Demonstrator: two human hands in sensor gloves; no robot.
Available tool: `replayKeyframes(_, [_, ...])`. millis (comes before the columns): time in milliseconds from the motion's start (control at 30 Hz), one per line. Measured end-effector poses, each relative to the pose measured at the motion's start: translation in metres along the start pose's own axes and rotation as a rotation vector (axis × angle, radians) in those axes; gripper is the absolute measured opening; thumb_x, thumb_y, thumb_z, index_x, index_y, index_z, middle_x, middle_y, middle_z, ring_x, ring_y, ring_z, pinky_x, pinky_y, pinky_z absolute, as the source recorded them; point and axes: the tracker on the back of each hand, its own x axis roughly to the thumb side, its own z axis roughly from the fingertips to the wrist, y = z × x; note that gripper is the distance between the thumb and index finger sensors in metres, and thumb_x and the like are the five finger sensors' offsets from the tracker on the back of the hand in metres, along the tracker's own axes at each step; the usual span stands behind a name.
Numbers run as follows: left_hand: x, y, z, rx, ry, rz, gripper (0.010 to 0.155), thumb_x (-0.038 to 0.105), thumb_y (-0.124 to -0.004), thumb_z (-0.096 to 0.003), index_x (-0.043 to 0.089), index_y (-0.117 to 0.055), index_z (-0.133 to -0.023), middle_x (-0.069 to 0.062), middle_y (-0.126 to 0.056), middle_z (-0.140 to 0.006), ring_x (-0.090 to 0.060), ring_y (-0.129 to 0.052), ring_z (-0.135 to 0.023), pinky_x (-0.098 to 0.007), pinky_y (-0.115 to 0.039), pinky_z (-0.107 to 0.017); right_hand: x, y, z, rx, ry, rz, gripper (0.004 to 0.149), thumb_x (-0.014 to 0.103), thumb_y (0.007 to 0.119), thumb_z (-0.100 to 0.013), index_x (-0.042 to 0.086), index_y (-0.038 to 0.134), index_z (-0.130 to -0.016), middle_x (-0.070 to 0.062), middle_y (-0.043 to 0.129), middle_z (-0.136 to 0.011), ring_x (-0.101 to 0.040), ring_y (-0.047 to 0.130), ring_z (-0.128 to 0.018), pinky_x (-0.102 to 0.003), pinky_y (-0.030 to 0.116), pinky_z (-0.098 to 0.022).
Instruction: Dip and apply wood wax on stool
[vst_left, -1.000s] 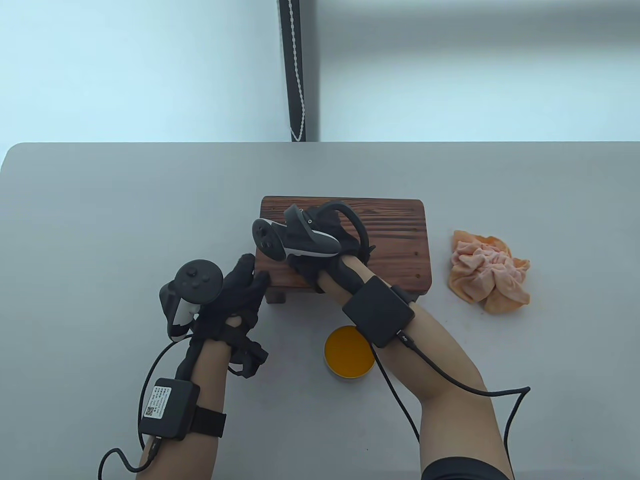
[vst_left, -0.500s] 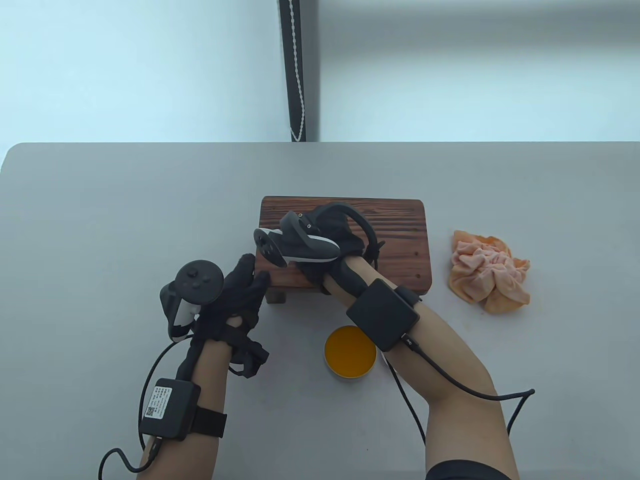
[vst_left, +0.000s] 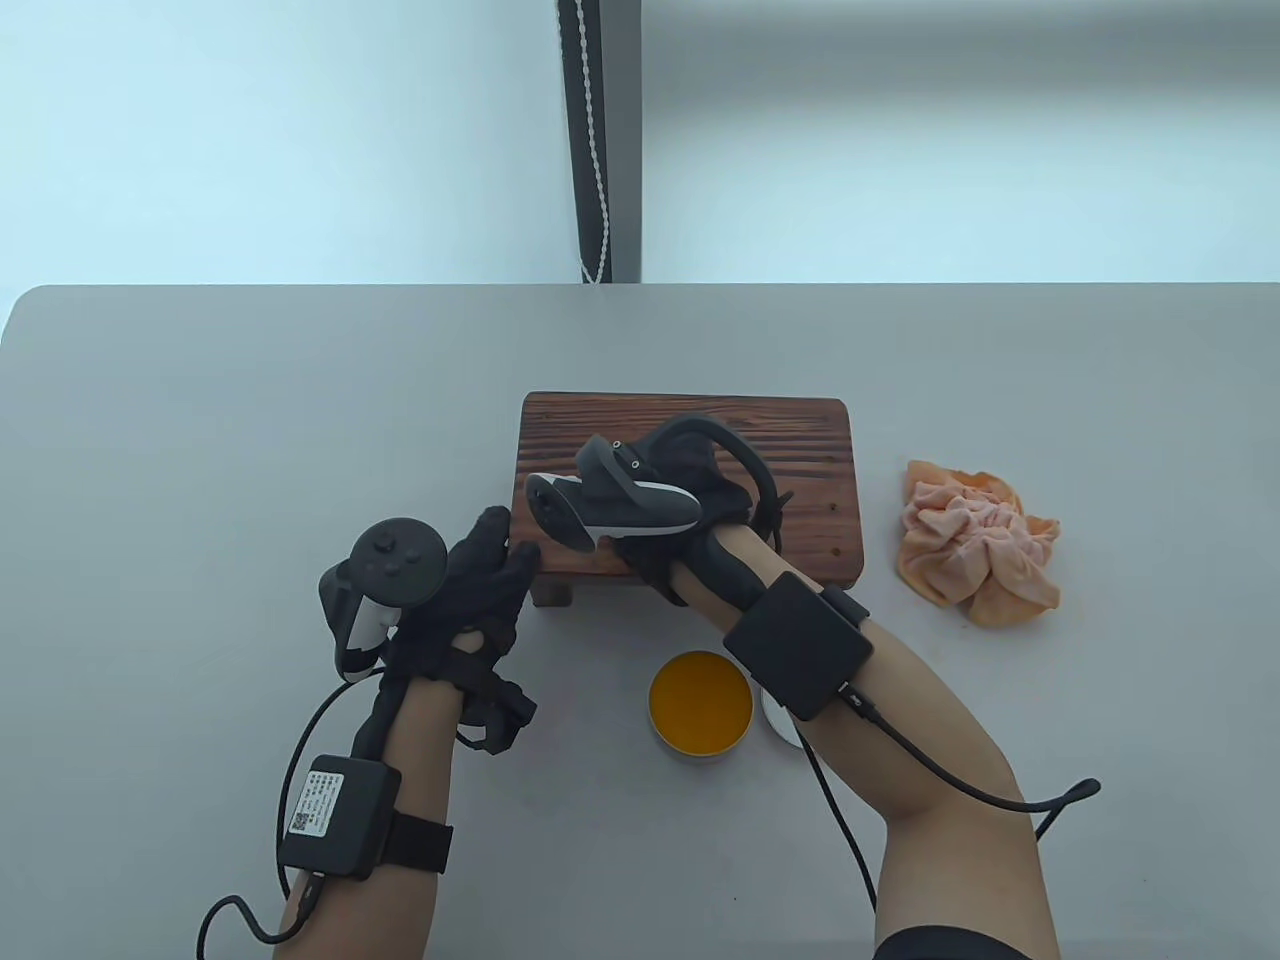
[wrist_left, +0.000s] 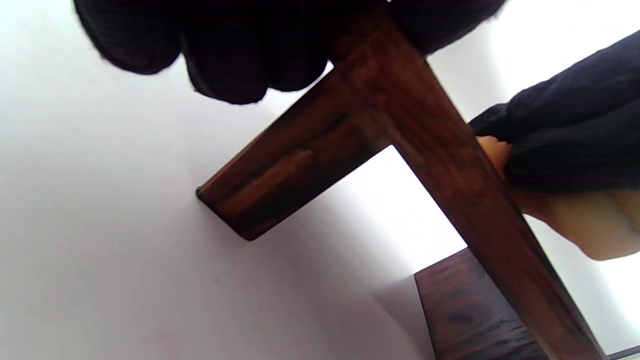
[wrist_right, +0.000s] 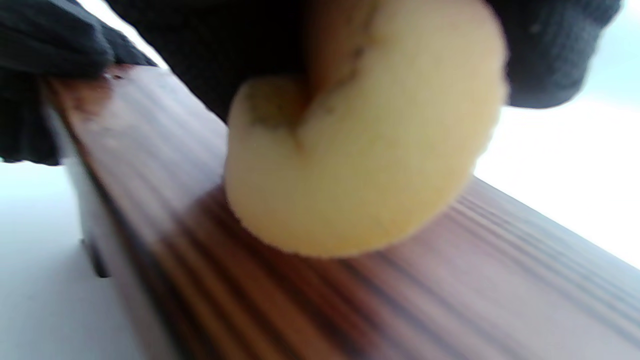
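Table view shows the stool mid-table, wax tin open just in front. Right hand grips a sponge on the seat; left hand steadies a corner, fingers curled on it. Waxing looks underway, coverage unclear.

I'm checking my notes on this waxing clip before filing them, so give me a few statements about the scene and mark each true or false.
1. The right hand presses a pale sponge on the top of the stool. True.
2. The left hand is dipping into the wax tin. False: it grips the stool's left front corner; nothing is in the tin.
3. The wax tin stands open on the table, in front of the stool. True.
4. The orange cloth lies on the stool. False: it lies crumpled on the table, to the stool's right.
5. The stool lies tipped on its side. False: it stands upright on its legs.
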Motion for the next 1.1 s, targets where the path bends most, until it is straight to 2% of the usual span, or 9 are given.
replayKeyframes(133, [0.001, 0.0, 0.0, 0.003, -0.001, -0.025, 0.08, 0.042, -0.067, -0.0616, -0.011, -0.046, -0.117, -0.032, -0.077, -0.097, -0.052, -0.083, -0.082, -0.075, -0.069, -0.061, -0.012, 0.005, -0.012, -0.072, 0.085, -0.059, 0.036, 0.024, 0.097, -0.048, 0.021, 0.096, -0.084, -0.023, 0.105, -0.07, -0.039, 0.106, -0.054, -0.062, 0.09, -0.044])
replayKeyframes(233, [0.001, 0.0, 0.0, 0.004, 0.0, -0.018, 0.079, 0.042, -0.067, -0.0615, -0.01, -0.046, -0.117, -0.032, -0.078, -0.097, -0.052, -0.083, -0.082, -0.075, -0.069, -0.061, -0.023, 0.01, -0.016, -0.058, 0.147, -0.037, 0.037, 0.024, 0.096, -0.049, 0.021, 0.095, -0.085, -0.024, 0.105, -0.071, -0.039, 0.106, -0.054, -0.062, 0.09, -0.044])
replayKeyframes(333, [0.001, 0.001, 0.0, -0.004, 0.001, -0.011, 0.08, 0.042, -0.068, -0.0616, -0.01, -0.046, -0.118, -0.032, -0.077, -0.097, -0.052, -0.082, -0.082, -0.075, -0.068, -0.061, -0.017, 0.008, -0.005, -0.005, 0.1, 0.049, 0.037, 0.023, 0.097, -0.048, 0.017, 0.095, -0.084, -0.025, 0.105, -0.069, -0.04, 0.106, -0.053, -0.063, 0.09, -0.044])
replayKeyframes(433, [0.002, 0.0, 0.0, -0.004, -0.001, -0.012, 0.08, 0.042, -0.068, -0.0616, -0.011, -0.046, -0.117, -0.032, -0.077, -0.097, -0.052, -0.083, -0.082, -0.076, -0.068, -0.061, -0.009, 0.004, 0.007, 0.022, 0.041, 0.005, 0.037, 0.024, 0.098, -0.047, 0.014, 0.097, -0.083, -0.025, 0.106, -0.067, -0.04, 0.107, -0.051, -0.062, 0.09, -0.042])
replayKeyframes(567, [0.006, 0.0, 0.002, 0.02, 0.0, -0.069, 0.079, 0.042, -0.067, -0.0615, -0.011, -0.048, -0.117, -0.032, -0.079, -0.096, -0.051, -0.084, -0.081, -0.075, -0.069, -0.06, -0.018, 0.008, -0.003, -0.038, 0.113, -0.033, 0.036, 0.025, 0.097, -0.048, 0.021, 0.096, -0.084, -0.023, 0.105, -0.07, -0.039, 0.106, -0.054, -0.062, 0.09, -0.044])
replayKeyframes(667, [0.005, 0.0, 0.002, 0.015, 0.002, -0.053, 0.079, 0.042, -0.067, -0.0614, -0.01, -0.048, -0.117, -0.031, -0.079, -0.096, -0.051, -0.084, -0.081, -0.075, -0.069, -0.061, -0.031, 0.015, -0.007, -0.064, 0.189, -0.027, 0.037, 0.024, 0.096, -0.049, 0.021, 0.094, -0.085, -0.024, 0.105, -0.071, -0.04, 0.106, -0.053, -0.062, 0.09, -0.043])
replayKeyframes(833, [0.005, 0.0, 0.002, 0.025, -0.004, -0.055, 0.079, 0.042, -0.068, -0.0615, -0.011, -0.049, -0.116, -0.032, -0.079, -0.096, -0.051, -0.084, -0.081, -0.076, -0.069, -0.061, -0.023, 0.01, 0.011, 0.024, 0.111, 0.0, 0.038, 0.023, 0.098, -0.047, 0.014, 0.097, -0.084, -0.026, 0.106, -0.067, -0.041, 0.106, -0.051, -0.063, 0.089, -0.042])
replayKeyframes(900, [0.006, 0.0, 0.002, 0.03, -0.006, -0.075, 0.079, 0.042, -0.067, -0.0616, -0.012, -0.049, -0.116, -0.032, -0.079, -0.096, -0.051, -0.084, -0.081, -0.075, -0.069, -0.061, -0.022, 0.01, 0.013, 0.007, 0.083, -0.059, 0.038, 0.024, 0.098, -0.047, 0.014, 0.097, -0.084, -0.026, 0.105, -0.068, -0.041, 0.106, -0.052, -0.063, 0.089, -0.043])
replayKeyframes(1100, [0.006, 0.0, 0.002, 0.027, -0.005, -0.071, 0.079, 0.042, -0.067, -0.0614, -0.011, -0.049, -0.116, -0.032, -0.079, -0.096, -0.051, -0.084, -0.081, -0.075, -0.069, -0.06, -0.042, 0.019, 0.002, -0.075, 0.184, -0.107, 0.037, 0.024, 0.096, -0.049, 0.02, 0.095, -0.085, -0.025, 0.104, -0.072, -0.041, 0.105, -0.054, -0.063, 0.089, -0.043])
